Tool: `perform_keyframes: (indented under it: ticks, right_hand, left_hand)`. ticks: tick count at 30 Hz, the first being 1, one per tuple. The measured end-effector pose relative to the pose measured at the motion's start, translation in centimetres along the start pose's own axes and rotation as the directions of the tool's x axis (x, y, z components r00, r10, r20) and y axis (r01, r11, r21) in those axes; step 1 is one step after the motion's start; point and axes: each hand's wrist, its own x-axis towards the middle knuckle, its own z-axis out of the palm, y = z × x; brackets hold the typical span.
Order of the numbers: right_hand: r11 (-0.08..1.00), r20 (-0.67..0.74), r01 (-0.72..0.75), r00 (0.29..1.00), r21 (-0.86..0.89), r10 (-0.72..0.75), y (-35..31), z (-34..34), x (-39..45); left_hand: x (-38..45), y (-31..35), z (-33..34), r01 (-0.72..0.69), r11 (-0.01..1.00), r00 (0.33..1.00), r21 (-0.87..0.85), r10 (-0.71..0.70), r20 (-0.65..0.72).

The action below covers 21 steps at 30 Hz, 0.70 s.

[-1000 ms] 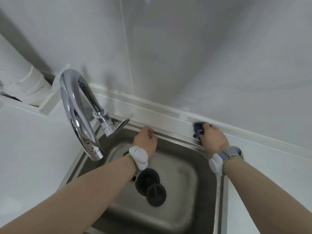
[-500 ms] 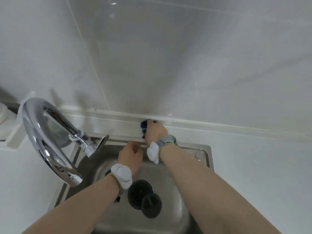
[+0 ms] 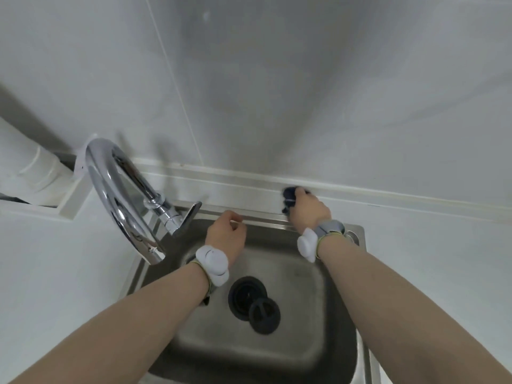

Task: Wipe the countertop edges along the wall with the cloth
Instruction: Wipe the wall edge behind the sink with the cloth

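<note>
A dark blue cloth (image 3: 288, 195) is bunched in my right hand (image 3: 307, 210), pressed on the white ledge (image 3: 221, 187) of the countertop where it meets the wall, behind the sink. Most of the cloth is hidden under my fingers. My left hand (image 3: 225, 235) is curled into a loose fist, resting on the back rim of the steel sink (image 3: 277, 339) with nothing in it. Both wrists carry white sensor bands.
A tall chrome faucet (image 3: 122, 200) arches over the sink's left side, its lever close to my left hand. A black drain and stopper (image 3: 253, 303) lie in the basin. White countertop (image 3: 432, 267) spreads right and left; a white pipe (image 3: 33, 167) stands at far left.
My right hand has slid the cloth along the ledge, first leftward and now back to the right. My left hand has stayed on the sink's back rim.
</note>
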Motion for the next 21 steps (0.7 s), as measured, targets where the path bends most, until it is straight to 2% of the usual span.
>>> perform_keyframes:
  ticks: [5, 7, 9, 11, 13, 18, 21]
  right_hand:
    - [0.957, -0.031, -0.29, 0.957, -0.012, 0.289, 8.0, -2.8, -1.2]
    - [0.942, -0.086, -0.334, 0.938, 0.04, 0.336, 10.4, -4.0, -1.4]
    - [0.958, -0.241, -0.272, 0.928, 0.088, 0.285, 11.8, -4.9, -1.7]
    - [0.974, -0.411, -0.174, 0.885, 0.147, 0.22, 12.1, -5.5, -1.9]
    - [0.975, -0.501, -0.123, 0.842, 0.183, 0.2, 11.7, -5.9, -1.9]
    - [0.965, -0.372, -0.166, 0.899, 0.201, 0.232, 9.9, -4.5, -1.4]
    - [0.968, -0.376, -0.118, 0.905, 0.223, 0.197, 7.5, -3.3, -1.0]
  left_hand:
    - [-1.5, 0.3, 2.4, -0.013, 1.0, 0.998, -0.011, 0.014, 0.064]
    - [-2.1, 0.6, 3.1, -0.022, 1.0, 0.997, -0.007, 0.023, 0.069]
    - [-2.5, 0.8, 3.8, -0.037, 0.999, 0.995, 0.004, 0.037, 0.089]
    - [-2.8, 0.9, 4.4, -0.043, 0.999, 0.993, 0.015, 0.041, 0.11]
    - [-3.0, 0.9, 4.8, -0.039, 0.999, 0.992, 0.009, 0.038, 0.122]
    - [-2.7, 0.5, 4.7, -0.038, 0.999, 0.992, -0.014, 0.039, 0.124]
    - [-2.2, 0.2, 4.0, -0.035, 0.999, 0.995, -0.03, 0.037, 0.096]
